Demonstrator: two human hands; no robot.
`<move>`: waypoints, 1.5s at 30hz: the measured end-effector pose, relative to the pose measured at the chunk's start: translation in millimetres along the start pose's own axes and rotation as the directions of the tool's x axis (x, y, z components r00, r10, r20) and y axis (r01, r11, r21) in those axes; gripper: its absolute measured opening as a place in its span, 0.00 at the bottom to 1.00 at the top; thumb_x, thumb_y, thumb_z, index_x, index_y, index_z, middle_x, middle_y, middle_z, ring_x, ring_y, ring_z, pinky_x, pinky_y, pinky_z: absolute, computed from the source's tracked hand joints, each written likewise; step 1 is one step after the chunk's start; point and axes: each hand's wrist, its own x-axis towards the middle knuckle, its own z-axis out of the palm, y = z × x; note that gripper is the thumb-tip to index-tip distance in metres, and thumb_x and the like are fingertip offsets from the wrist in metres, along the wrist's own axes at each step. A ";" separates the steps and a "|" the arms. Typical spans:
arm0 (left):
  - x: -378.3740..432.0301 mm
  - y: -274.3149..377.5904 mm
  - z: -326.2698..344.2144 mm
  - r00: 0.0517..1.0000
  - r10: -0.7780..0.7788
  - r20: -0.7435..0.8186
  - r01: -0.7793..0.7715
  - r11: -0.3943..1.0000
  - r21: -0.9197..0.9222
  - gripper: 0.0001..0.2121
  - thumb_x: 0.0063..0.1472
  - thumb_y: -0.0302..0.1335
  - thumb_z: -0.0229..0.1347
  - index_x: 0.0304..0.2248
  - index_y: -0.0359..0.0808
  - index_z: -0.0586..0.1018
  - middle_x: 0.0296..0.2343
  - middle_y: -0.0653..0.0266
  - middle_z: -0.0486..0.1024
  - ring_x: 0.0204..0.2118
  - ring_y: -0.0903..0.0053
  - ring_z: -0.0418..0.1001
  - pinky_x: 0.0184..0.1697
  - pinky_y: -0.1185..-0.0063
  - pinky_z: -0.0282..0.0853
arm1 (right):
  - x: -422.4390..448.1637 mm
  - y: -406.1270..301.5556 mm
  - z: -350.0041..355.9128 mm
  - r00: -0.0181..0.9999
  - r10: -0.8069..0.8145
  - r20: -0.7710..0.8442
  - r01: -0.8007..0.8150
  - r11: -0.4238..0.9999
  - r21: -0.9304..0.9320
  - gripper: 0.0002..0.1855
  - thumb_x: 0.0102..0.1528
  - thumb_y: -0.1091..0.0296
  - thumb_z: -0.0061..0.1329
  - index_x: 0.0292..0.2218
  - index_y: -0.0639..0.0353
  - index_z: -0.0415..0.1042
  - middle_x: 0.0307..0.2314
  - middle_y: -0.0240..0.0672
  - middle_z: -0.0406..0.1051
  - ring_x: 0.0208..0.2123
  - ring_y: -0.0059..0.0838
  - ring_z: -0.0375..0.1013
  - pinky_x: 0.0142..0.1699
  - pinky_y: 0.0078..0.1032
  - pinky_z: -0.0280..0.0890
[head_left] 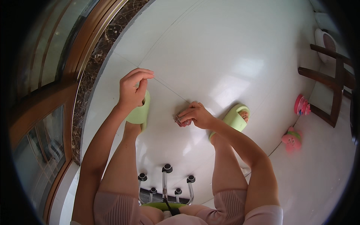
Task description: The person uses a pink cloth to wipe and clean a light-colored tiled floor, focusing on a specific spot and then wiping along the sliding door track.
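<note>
My right hand (200, 116) is low between my feet, its fingers gripping a small red item in clear plastic (183, 121). That item is at or just above the white tiled floor (180, 70), and my fingers cover part of it. Raised over my left foot, my left hand (132, 86) has its fingers bent and its thumb a little apart from them. Nothing shows in it, though the palm side is partly hidden. Beneath that hand is a light green slipper (139, 112). The other green slipper (235, 119) is right of my right hand.
A brown wooden door frame with glass (42, 98) and a dark marble strip (87, 76) run along the left. Chrome stool legs (164, 182) stand below me. On the right are a pink ring-stacking toy (301, 105), a pink plush toy (292, 139) and a wooden chair frame (334, 81).
</note>
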 end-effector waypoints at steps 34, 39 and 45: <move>58.6 17.9 134.1 0.889 0.052 0.455 -0.168 0.961 0.218 0.12 0.58 0.12 0.51 0.40 0.32 0.80 0.43 0.58 0.79 0.45 0.63 0.77 0.46 0.71 0.74 | -159.7 153.8 -134.9 0.196 0.462 -0.865 -0.047 0.885 0.463 0.34 0.44 0.98 0.39 0.47 0.58 0.80 0.49 0.47 0.76 0.49 0.40 0.76 0.58 0.29 0.68; 53.5 19.9 147.6 0.848 0.060 0.526 -0.251 0.921 0.299 0.16 0.58 0.14 0.52 0.47 0.30 0.77 0.53 0.56 0.72 0.54 0.58 0.70 0.55 0.68 0.69 | -195.7 240.2 -177.3 -0.054 0.536 -0.843 -0.098 0.837 0.538 0.33 0.47 0.97 0.34 0.49 0.63 0.78 0.47 0.46 0.78 0.47 0.33 0.78 0.56 0.24 0.68; 62.2 24.2 162.8 0.811 -0.013 0.585 -0.303 0.846 0.439 0.23 0.58 0.14 0.51 0.54 0.28 0.72 0.59 0.54 0.65 0.61 0.56 0.63 0.63 0.64 0.62 | -108.2 159.7 -124.7 0.335 0.273 -0.902 -0.259 0.947 0.190 0.39 0.39 0.94 0.44 0.47 0.43 0.80 0.52 0.29 0.76 0.44 0.33 0.69 0.53 0.26 0.62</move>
